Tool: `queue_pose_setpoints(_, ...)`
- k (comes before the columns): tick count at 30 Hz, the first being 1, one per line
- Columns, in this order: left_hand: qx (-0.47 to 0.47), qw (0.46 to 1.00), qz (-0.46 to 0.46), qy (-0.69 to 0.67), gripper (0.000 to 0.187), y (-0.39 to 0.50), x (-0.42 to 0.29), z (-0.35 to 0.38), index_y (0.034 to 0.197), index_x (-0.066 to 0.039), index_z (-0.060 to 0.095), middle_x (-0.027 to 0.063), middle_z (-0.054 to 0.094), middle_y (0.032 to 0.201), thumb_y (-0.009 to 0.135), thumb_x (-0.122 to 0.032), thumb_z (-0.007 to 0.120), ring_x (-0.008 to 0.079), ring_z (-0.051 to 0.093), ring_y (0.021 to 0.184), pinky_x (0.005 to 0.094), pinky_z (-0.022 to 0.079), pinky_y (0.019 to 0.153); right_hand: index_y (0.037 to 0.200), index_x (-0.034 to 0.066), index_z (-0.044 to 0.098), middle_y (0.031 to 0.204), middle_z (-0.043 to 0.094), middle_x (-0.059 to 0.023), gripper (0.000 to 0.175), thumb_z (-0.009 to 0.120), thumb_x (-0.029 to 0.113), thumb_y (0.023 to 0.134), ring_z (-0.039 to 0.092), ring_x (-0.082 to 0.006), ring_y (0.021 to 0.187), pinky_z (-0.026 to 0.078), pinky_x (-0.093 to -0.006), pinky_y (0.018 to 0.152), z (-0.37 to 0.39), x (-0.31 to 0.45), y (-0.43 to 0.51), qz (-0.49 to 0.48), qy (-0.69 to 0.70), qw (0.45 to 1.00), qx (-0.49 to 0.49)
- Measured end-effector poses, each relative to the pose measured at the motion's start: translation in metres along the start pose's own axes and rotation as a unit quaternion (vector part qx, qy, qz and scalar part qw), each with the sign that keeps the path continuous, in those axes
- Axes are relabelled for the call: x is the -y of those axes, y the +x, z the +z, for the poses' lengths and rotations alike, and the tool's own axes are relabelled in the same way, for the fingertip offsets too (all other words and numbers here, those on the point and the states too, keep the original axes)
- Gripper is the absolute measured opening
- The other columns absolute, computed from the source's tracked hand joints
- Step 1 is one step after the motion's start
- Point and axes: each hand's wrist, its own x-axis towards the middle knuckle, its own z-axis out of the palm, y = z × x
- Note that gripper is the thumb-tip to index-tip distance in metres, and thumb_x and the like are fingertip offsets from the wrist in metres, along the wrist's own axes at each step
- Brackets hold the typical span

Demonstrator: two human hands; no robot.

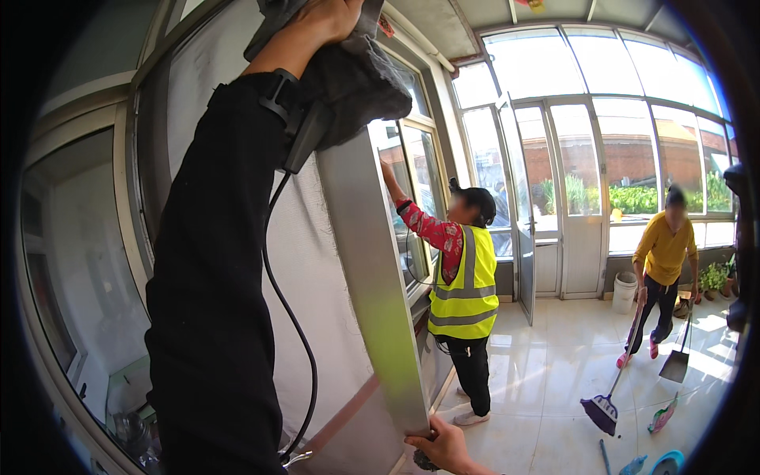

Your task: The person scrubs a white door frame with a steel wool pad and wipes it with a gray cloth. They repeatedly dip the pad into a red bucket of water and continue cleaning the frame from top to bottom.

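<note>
My left hand (335,21) is raised at the top, pressing a dark grey cloth (368,89) against the upper end of a pale metal door edge (374,267). A black sleeve and a wrist strap with a device and a black cable (285,285) cover that arm. Low in the view, my right hand (445,445) grips the lower part of the same metal edge, its thumb on the near side. Something dark and scrubby (424,460) shows under its fingers; I cannot tell whether it is held. A whitish mesh-like panel (320,237) lies left of the edge.
A person in a yellow reflective vest (466,285) reaches to a window beyond the edge. At right another person (665,249) holds a purple broom (601,411) and a dustpan (675,365). A white bucket (624,292), a blue basin (668,462) and an open glazed door (519,219) are there.
</note>
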Motion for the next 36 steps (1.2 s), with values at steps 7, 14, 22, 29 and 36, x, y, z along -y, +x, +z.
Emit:
queue_pose_setpoints(7, 0.057, 0.981, 0.184, -0.002, 0.065, 0.031, 0.053, 0.02, 0.137, 0.006, 0.046, 0.0329, 0.04, 0.144, 0.102, -0.046, 0.03, 0.0394, 0.035, 0.139, 0.0403, 0.026, 0.116, 0.089, 0.0042, 0.061, 0.069, 0.063, -0.0118, 0.042, 0.084, 0.036, 0.075, 0.059, -0.0241, 0.059, 0.048, -0.0339, 0.058, -0.004, 0.004, 0.014, -0.01, -0.006, 1.0, 0.017)
queue_pose_setpoints(14, -0.011, 0.953, 0.279, -0.118, 0.049, -0.172, 0.013, 0.012, 0.119, 0.004, 0.056, 0.0221, 0.063, 0.113, 0.104, -0.041, 0.043, 0.0356, 0.059, 0.111, 0.0363, 0.041, 0.101, 0.086, 0.0031, 0.061, 0.066, 0.061, -0.0106, 0.039, 0.085, 0.032, 0.074, 0.058, -0.023, 0.057, 0.047, -0.034, 0.056, -0.002, 0.002, 0.024, -0.024, 0.011, 0.999, 0.022)
queue_pose_setpoints(22, 0.13, 0.956, 0.229, -0.131, 0.049, -0.103, 0.009, -0.022, 0.123, 0.003, 0.056, 0.0222, 0.062, 0.119, 0.105, -0.04, 0.04, 0.032, 0.058, 0.114, 0.0341, 0.042, 0.099, 0.086, 0.0034, 0.061, 0.065, 0.06, -0.0099, 0.039, 0.085, 0.032, 0.074, 0.057, -0.0217, 0.056, 0.046, -0.0332, 0.055, -0.001, 0.008, 0.018, -0.026, 0.017, 0.999, 0.029)
queue_pose_setpoints(29, -0.112, 0.848, 0.45, 0.257, 0.046, -0.046, 0.042, -0.011, 0.13, 0.001, 0.053, 0.031, 0.052, 0.127, 0.094, -0.027, 0.048, 0.043, 0.043, 0.128, 0.0492, 0.032, 0.11, 0.088, 0.0031, 0.061, 0.066, 0.06, -0.0104, 0.04, 0.086, 0.031, 0.073, 0.056, -0.0212, 0.056, 0.046, -0.0332, 0.055, 0.002, 0.001, 0.024, -0.03, 0.017, 0.999, 0.025)
queue_pose_setpoints(36, -0.008, 0.957, 0.287, -0.047, 0.049, -0.245, 0.03, 0.009, 0.13, 0.002, 0.05, 0.0321, 0.049, 0.125, 0.09, -0.024, 0.053, 0.0416, 0.042, 0.125, 0.0475, 0.033, 0.107, 0.091, 0.0031, 0.063, 0.068, 0.062, -0.01, 0.037, 0.086, 0.025, 0.073, 0.055, -0.0198, 0.056, 0.047, -0.0324, 0.057, 0.004, -0.009, 0.041, -0.059, 0.063, 0.996, 0.007)
